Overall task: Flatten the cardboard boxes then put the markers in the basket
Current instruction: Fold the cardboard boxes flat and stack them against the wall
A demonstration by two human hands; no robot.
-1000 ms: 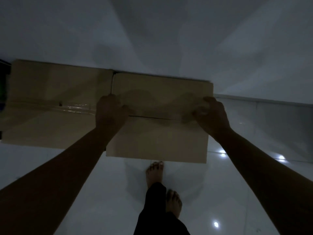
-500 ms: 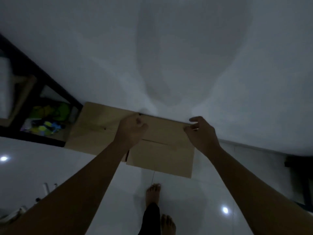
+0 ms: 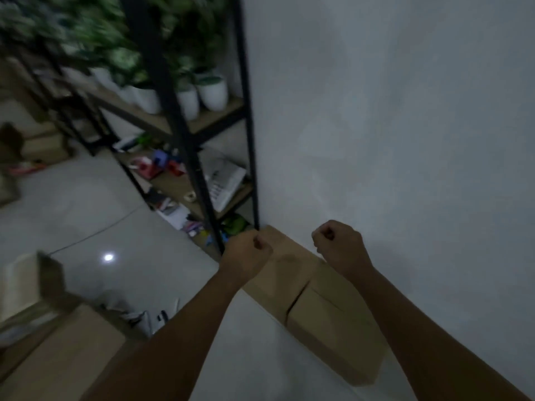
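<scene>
At the lower left of the frame, another brown cardboard box [image 3: 62,354] is being seen, with a blurry box shape above it, so more flattening is probably being left to do. Just beyond it, some small white things [image 3: 150,314] are lying on the shiny floor [image 3: 86,215]; they may be the markers, but that cannot be told. In the middle, the left hand [image 3: 246,253] and the right hand [image 3: 338,244] are being held up as loose fists, with nothing in them. A moment ago both hands were pressing on the flattened boxes [image 3: 315,299]; now they have been lifted away. The flat cardboard is being left leaning against the white wall [image 3: 390,111], low and right of the middle, next to the black shelf rack [image 3: 185,140]. So this piece is being judged as done, and the view has been swung to the left. At the upper left, white plant pots [image 3: 202,96] are standing on the rack. No basket is being seen yet.
</scene>
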